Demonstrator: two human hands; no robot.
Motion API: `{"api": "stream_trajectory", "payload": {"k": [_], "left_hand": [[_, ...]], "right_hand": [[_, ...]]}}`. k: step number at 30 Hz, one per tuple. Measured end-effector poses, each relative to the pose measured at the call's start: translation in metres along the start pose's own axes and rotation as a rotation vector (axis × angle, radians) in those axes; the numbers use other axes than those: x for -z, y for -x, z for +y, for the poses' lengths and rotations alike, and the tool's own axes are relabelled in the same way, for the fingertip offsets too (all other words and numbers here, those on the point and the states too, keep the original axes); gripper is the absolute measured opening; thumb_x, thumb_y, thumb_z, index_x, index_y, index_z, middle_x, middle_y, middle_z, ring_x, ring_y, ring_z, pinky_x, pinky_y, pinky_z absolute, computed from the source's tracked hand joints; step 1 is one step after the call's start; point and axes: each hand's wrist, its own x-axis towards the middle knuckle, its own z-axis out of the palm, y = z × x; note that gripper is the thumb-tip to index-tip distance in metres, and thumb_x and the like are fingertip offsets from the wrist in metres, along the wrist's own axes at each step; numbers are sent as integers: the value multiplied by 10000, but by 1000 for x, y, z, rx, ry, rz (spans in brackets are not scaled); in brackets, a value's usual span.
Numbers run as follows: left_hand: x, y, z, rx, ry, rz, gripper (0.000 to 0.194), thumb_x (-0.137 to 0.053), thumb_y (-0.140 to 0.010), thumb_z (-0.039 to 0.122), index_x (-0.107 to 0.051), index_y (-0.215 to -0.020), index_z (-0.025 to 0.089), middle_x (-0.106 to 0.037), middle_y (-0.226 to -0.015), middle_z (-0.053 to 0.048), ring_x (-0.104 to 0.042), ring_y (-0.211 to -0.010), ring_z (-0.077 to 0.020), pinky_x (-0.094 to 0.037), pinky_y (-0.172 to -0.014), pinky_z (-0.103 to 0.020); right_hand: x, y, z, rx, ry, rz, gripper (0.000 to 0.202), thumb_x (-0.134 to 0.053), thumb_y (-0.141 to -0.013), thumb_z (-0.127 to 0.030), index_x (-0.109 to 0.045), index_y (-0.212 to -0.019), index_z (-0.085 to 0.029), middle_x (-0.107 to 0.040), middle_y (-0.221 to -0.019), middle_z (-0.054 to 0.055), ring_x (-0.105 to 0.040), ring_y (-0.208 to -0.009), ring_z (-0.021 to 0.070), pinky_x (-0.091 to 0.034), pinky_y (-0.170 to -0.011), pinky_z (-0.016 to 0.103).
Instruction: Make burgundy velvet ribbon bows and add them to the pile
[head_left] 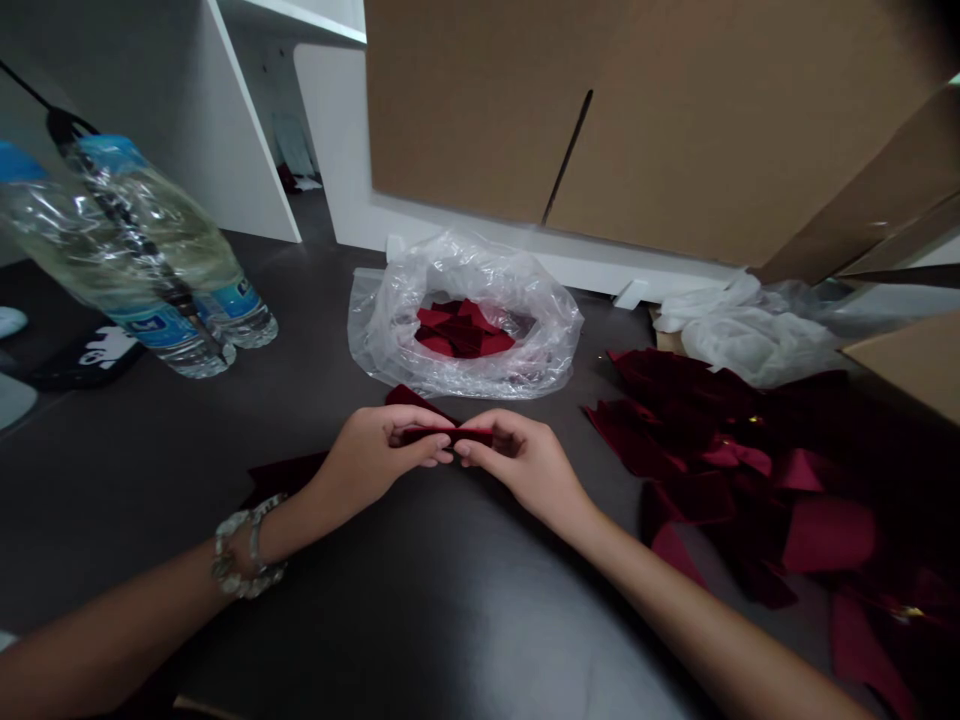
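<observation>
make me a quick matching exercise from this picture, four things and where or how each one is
Things:
1. open plastic bag
2. dark red strip
3. water bottles
4. cardboard

Places or states:
A. pinched by the left hand and right hand
B. brown, standing at the back
C. red pieces inside
D. at the picture's left

Pairs: 1-C, 2-A, 3-D, 4-B

From my end, I see the left hand [379, 450] and right hand [529, 460] pinching a red ribbon [472, 436]. Beyond both sits a plastic bag [551, 315]; bottles [191, 230] stand left of the left hand, a ribbon heap [829, 535] right of the other.
</observation>
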Motion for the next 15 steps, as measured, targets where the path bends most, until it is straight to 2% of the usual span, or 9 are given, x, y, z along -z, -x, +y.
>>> {"api": "stream_trajectory", "payload": {"k": [15], "left_hand": [[1, -1, 1, -14, -55, -43, 184, -688, -763, 272, -709, -913, 168, -753, -827, -24, -724, -755, -182, -607, -710, -268]], "right_hand": [[-2, -1, -2, -101, -160, 15, 157, -715, -731, -318, -674, -798, -182, -682, -665, 4, -658, -603, 126, -537, -601, 249]]}}
